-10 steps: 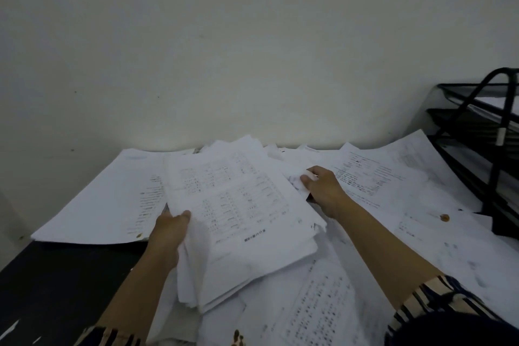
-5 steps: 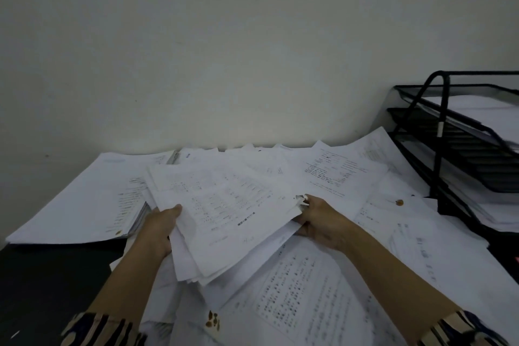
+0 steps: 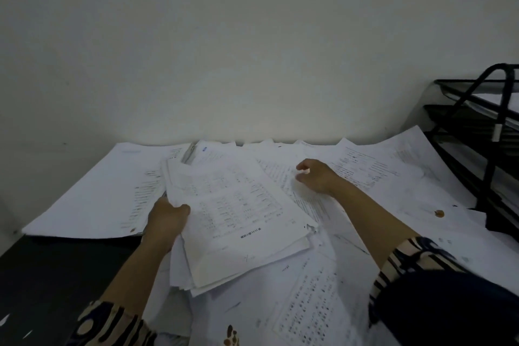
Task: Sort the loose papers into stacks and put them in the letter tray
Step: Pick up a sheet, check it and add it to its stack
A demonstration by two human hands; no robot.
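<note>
Left grip: our left hand point(image 3: 165, 219) holds the gathered stack point(image 3: 238, 222) by its left edge, thumb on top.
Right grip: our right hand point(image 3: 318, 177) hovers with fingers loosely curled over the loose papers point(image 3: 365, 168), holding nothing.
Axis: the stack's long side runs from near us toward the wall.
Direction: the letter tray point(image 3: 488, 132) stands far right on the surface point(image 3: 42, 275), nearer the right hand.
Tray contents: we see sheets in its tiers.
</note>
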